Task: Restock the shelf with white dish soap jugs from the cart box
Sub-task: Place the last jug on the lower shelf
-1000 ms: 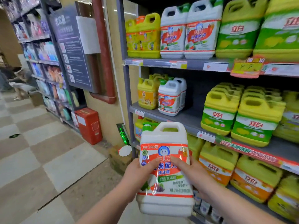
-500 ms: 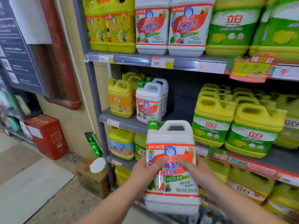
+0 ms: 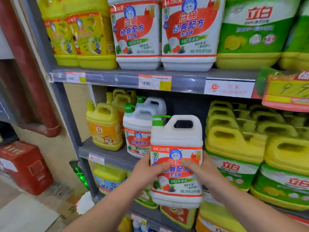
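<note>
I hold a white dish soap jug (image 3: 176, 144) with a green pump cap and a red label upright in front of the middle shelf (image 3: 107, 154). My left hand (image 3: 147, 169) grips its left side and my right hand (image 3: 199, 169) grips its right side, thumbs across the label. Two matching white jugs (image 3: 138, 131) stand one behind the other on that shelf, just left of the held jug. A dark gap lies behind the held jug. Two larger white jugs (image 3: 163, 34) sit on the top shelf. The cart box is out of view.
Yellow jugs (image 3: 103, 126) stand left of the white ones, and rows of yellow-green jugs (image 3: 237, 148) fill the shelf to the right. A grey shelf post (image 3: 70, 114), a red pipe (image 3: 33, 81) and a red box (image 3: 25, 166) on the floor are at the left.
I have moved closer to the shelf. The jug in both hands has risen and gone forward, now level with the middle shelf beside the two white jugs.
</note>
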Demonstrator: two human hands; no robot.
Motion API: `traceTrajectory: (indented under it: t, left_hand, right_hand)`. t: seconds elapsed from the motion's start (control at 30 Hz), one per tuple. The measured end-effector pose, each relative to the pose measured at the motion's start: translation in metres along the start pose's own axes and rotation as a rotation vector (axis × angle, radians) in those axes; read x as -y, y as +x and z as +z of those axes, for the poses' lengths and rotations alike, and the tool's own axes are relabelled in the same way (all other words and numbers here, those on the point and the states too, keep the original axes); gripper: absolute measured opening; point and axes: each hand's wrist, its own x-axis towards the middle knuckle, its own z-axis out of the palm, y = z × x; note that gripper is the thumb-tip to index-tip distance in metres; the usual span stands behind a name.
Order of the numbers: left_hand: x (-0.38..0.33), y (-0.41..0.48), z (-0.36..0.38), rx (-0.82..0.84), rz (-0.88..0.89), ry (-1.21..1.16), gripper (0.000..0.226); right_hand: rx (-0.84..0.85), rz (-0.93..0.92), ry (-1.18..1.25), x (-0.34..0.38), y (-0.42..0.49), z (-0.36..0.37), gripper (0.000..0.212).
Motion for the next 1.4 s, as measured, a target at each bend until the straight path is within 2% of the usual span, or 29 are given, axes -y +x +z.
traceTrajectory:
  t: [0.17, 0.43, 0.6, 0.73, 0.87, 1.03, 1.1, 1.23, 1.3, 1.4]
  left_hand:
    - [0.001, 0.041, -0.012, 0.052, 0.036, 0.135, 0.043]
    - [0.005, 0.092, -0.016, 0.106, 0.081, 0.256, 0.049]
    - [0.009, 0.107, -0.017, 0.128, 0.157, 0.258, 0.048]
    - [0.012, 0.112, -0.013, 0.101, 0.164, 0.24, 0.056]
    - [0.013, 0.115, -0.01, 0.094, 0.187, 0.253, 0.066]
    - [0.004, 0.118, -0.01, 0.139, 0.172, 0.461, 0.068]
    - [-0.003, 0.118, -0.013, 0.158, 0.194, 0.662, 0.062]
    - [-0.02, 0.119, -0.023, 0.103, 0.228, 1.16, 0.06]
    - [-0.025, 0.118, -0.03, 0.112, 0.257, 1.204, 0.055]
    - [-0.035, 0.115, -0.048, 0.063, 0.415, 1.043, 0.038]
  right_hand:
    - [-0.036, -0.041, -0.093, 0.002, 0.026, 0.001, 0.065]
    - [-0.105, -0.004, -0.068, 0.003, 0.049, 0.004, 0.069]
    - [-0.139, 0.008, -0.036, -0.003, 0.058, 0.003, 0.072]
    - [-0.184, -0.022, -0.025, -0.012, 0.063, 0.004, 0.08]
    - [-0.248, -0.045, -0.042, -0.02, 0.068, 0.005, 0.071]
    - [-0.287, -0.058, -0.092, -0.023, 0.07, 0.004, 0.071]
    - [-0.282, -0.058, -0.11, -0.023, 0.07, 0.003, 0.068]
    - [-0.257, -0.009, -0.128, -0.02, 0.068, 0.003, 0.077]
    - [-0.271, 0.014, -0.136, -0.019, 0.068, 0.004, 0.08]
    - [-0.285, 0.04, -0.147, -0.018, 0.068, 0.006, 0.082]
